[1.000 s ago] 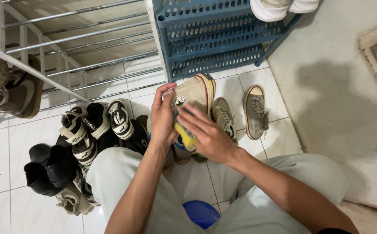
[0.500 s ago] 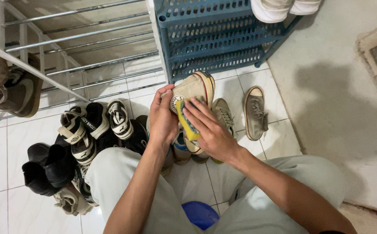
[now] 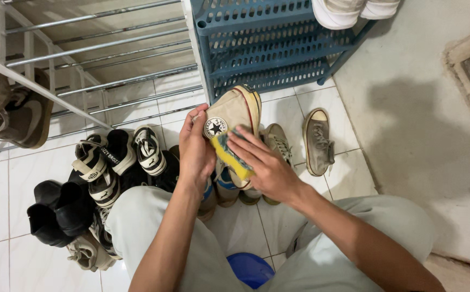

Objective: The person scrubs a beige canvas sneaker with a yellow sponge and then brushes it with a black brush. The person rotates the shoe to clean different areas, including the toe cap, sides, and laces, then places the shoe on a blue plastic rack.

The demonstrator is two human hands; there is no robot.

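Blue plastic shelving (image 3: 267,48) stands just beyond both hands, and a pile of black and white shoes (image 3: 105,173) lies on the tiles out past the left hand (image 3: 194,154). That hand is closed around a cream high-top sneaker (image 3: 234,111), holding it sole-up between the two hands. Against the sneaker's side, the right hand (image 3: 267,167) presses a yellow sponge (image 3: 230,157) flat under its fingers.

Shoe pile (image 3: 100,184) crowding left, blue rack (image 3: 267,48) ahead, bare tiles (image 3: 348,173) open right
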